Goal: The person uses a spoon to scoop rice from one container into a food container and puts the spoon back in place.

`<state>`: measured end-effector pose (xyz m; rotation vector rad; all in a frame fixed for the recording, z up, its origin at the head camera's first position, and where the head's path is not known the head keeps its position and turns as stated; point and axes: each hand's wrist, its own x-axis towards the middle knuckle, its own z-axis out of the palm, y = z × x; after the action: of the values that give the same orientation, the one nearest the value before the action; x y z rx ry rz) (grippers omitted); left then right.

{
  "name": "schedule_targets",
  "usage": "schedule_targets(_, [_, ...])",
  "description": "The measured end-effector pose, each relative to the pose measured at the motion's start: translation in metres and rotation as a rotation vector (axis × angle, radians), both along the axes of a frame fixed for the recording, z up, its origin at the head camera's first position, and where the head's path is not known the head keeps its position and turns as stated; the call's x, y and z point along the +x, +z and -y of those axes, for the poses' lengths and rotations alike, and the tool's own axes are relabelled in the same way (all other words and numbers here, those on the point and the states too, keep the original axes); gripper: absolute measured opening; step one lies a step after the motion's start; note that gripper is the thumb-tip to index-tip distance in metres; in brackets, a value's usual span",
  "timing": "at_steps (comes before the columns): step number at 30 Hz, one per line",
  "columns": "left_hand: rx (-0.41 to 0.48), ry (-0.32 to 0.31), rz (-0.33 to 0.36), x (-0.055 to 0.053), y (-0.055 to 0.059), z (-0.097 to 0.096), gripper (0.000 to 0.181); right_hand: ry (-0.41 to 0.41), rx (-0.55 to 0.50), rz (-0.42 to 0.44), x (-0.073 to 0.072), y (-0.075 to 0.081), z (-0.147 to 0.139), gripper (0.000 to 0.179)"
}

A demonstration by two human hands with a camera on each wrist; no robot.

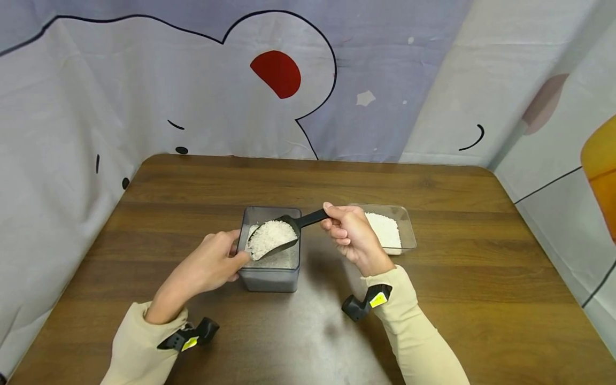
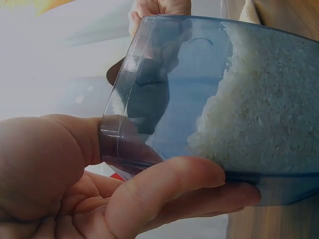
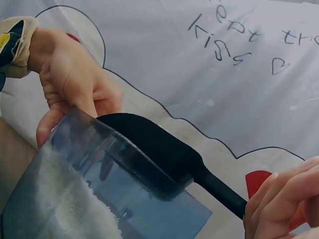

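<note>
My right hand [image 1: 353, 238] grips the handle of a black scoop [image 1: 313, 217], its bowl heaped with white rice [image 1: 271, 238]. That bowl is at the mouth of a square, see-through grey container [image 1: 268, 279], tilted toward its left side. My left hand [image 1: 209, 264] holds the container by its left wall, thumb near the rim. In the left wrist view, more rice [image 2: 264, 99] is piled against the inside of the container wall. The right wrist view shows the scoop bowl [image 3: 149, 144] partly below the rim, behind the clear wall.
A shallow clear tray [image 1: 408, 230] with white grains [image 1: 385, 230] stands right of the container, partly behind my right hand. Both stand on a brown wooden table [image 1: 457, 299]. A printed cloth [image 1: 192, 69] hangs along the table's back and sides.
</note>
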<state>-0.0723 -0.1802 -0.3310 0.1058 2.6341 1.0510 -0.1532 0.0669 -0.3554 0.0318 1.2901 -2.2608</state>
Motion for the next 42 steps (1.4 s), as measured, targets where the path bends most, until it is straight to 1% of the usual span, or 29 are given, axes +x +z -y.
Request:
schedule_targets(2, [-0.002, -0.005, -0.006, 0.000, 0.000, 0.000, 0.044, 0.000, -0.025, 0.007, -0.001, 0.002, -0.002, 0.023])
schedule_targets(4, [-0.003, -0.010, -0.012, 0.001, 0.000, 0.000, 0.040, -0.007, -0.046, 0.005, -0.001, 0.004, -0.004, 0.025])
schedule_targets(6, [-0.006, -0.010, -0.014, 0.000, 0.000, 0.000, 0.042, -0.017, -0.063, -0.003, -0.002, 0.006, -0.007, 0.026])
schedule_targets(7, [-0.006, -0.009, -0.014, 0.000, 0.000, 0.000, 0.040, -0.022, -0.075, -0.007, -0.002, 0.008, -0.009, 0.027])
schedule_targets(9, [-0.011, -0.004, -0.009, 0.000, 0.000, 0.000, 0.044, -0.028, -0.092, -0.017, -0.003, 0.010, -0.012, 0.028])
schedule_targets(12, [-0.017, 0.001, -0.003, 0.000, -0.001, -0.001, 0.039, -0.032, -0.118, -0.027, -0.003, 0.014, -0.019, 0.030])
schedule_targets(15, [-0.007, 0.003, -0.006, 0.000, -0.002, -0.001, 0.038, -0.042, -0.140, -0.036, -0.005, 0.016, -0.027, 0.030])
schedule_targets(22, [0.017, 0.004, -0.005, 0.000, 0.000, -0.002, 0.038, -0.121, -0.170, -0.064, -0.015, 0.019, -0.050, 0.030])
schedule_targets(26, [0.018, 0.002, -0.004, 0.000, 0.000, -0.001, 0.036, -0.140, -0.207, -0.049, -0.022, 0.018, -0.067, 0.027])
schedule_targets(32, [0.007, 0.003, 0.001, 0.001, 0.001, 0.001, 0.040, -0.158, -0.276, -0.031, -0.032, 0.018, -0.096, 0.023])
schedule_targets(34, [0.000, 0.001, -0.001, 0.001, 0.002, 0.001, 0.040, -0.153, -0.308, -0.017, -0.035, 0.017, -0.106, 0.021])
schedule_targets(37, [-0.011, -0.002, 0.002, 0.001, 0.002, 0.002, 0.041, -0.116, -0.398, 0.025, -0.038, 0.015, -0.123, 0.017])
schedule_targets(40, [-0.021, 0.000, 0.010, 0.001, 0.001, 0.002, 0.047, -0.075, -0.485, 0.065, -0.041, 0.012, -0.142, 0.015])
schedule_targets(42, [-0.020, -0.004, 0.012, 0.001, 0.002, 0.002, 0.051, -0.073, -0.518, 0.069, -0.042, 0.010, -0.155, 0.014])
